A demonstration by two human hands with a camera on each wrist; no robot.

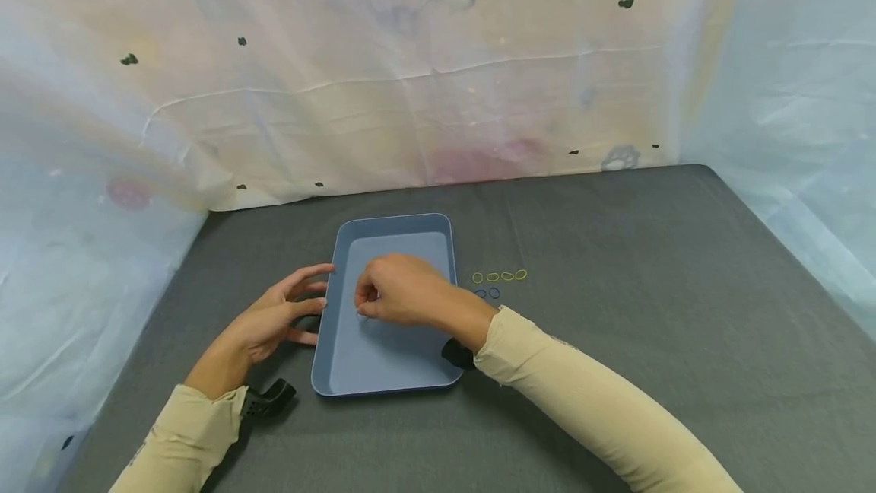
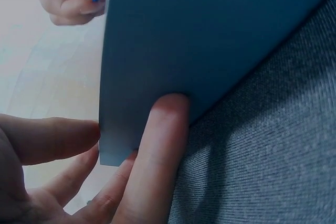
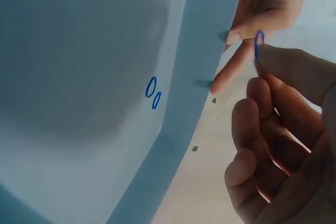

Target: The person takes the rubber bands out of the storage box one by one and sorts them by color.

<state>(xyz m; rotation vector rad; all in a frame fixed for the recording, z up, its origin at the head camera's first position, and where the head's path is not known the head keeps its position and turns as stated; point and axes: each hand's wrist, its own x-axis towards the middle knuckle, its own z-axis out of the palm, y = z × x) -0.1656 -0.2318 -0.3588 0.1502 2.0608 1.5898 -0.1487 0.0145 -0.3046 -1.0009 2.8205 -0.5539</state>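
Touching the tray (image 1: pixel 383 364) from outside its left wall: left hand (image 1: pixel 270 318), fingers spread and nearly straight, tips against the wall and rim, nothing gripped. Risk: a harder push there could slide the tray rightward over the grey cloth (image 1: pixel 650 310), since no hand braces the opposite wall.

Inside the tray, near that same left wall: two small blue loops (image 3: pixel 151 87), nearly touching, seen in the right wrist view; in the head view I cannot make them out. Risk: a jolt to the tray, or a brushing fingertip, might shift them or make them overlap.

Above the tray floor, left of its middle: right hand (image 1: pixel 404 291), thumb and forefinger pinched on one blue loop (image 3: pixel 256 46), the other fingers loosely curled. Risk: the loop is thin and held only by the tips, so a slack pinch could drop it early, while a tight one could make it flick away or cling to the skin.

At the tray's right rim: black wrist piece (image 1: pixel 457 354), overlapping the rim in the head view; contact cannot be told. Risk: lowering the wrist may knock the wall.

Just right of the tray: four yellow loops (image 1: pixel 507 276) in a row, two more blue ones (image 1: pixel 494 293) nearer the forearm. Risk: a low sleeve (image 1: pixel 582 409) could drag these out of line.
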